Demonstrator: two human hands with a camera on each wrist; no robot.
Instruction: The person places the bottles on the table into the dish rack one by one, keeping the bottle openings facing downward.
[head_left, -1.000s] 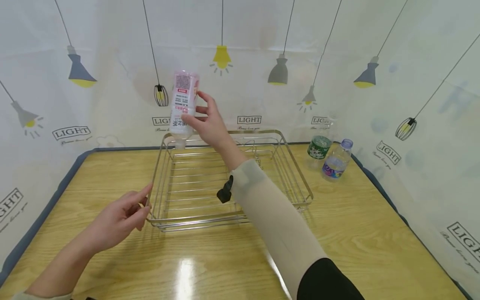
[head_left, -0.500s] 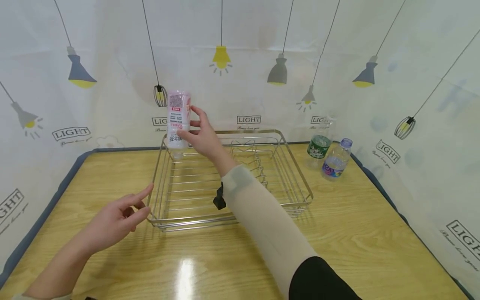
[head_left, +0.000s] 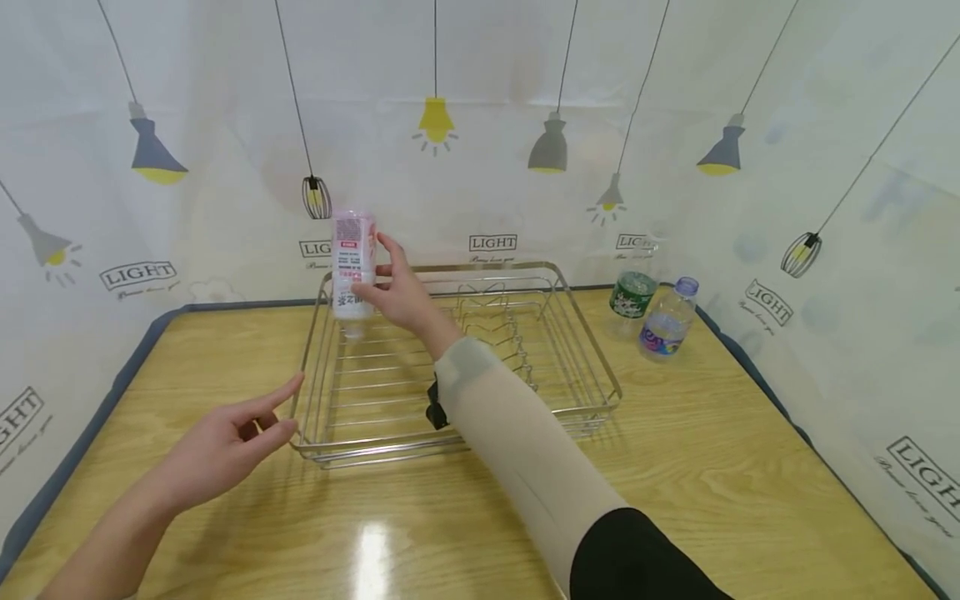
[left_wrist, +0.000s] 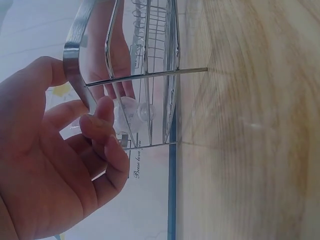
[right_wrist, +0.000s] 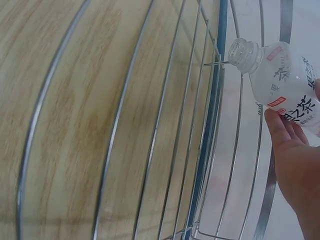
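My right hand [head_left: 401,296] grips a plastic drink bottle [head_left: 351,262] with a white and pink label. Held neck down, the bottle overlaps the back left of a wire dish rack [head_left: 420,442] in the head view. Its clear, capless neck shows in the right wrist view, where fingers hold the labelled body of the bottle [right_wrist: 287,82]. At the rack's front left corner, my left hand [head_left: 217,454] touches the rim with a straight forefinger and thumb. The left wrist view shows that hand [left_wrist: 55,155] at the flat metal rim [left_wrist: 72,62], its other fingers curled below.
Right of the rack stand two bottles: a clear one with a green label [head_left: 632,294] and another with a purple label [head_left: 662,333]. A row of wire dividers [head_left: 517,342] runs inside the rack. The wood table [head_left: 712,483] meets a lamp-printed cloth behind.
My right hand has lowered the upside-down bottle and brought it slightly left, toward the rack's back left. The left hand stays at the rack's front left corner.
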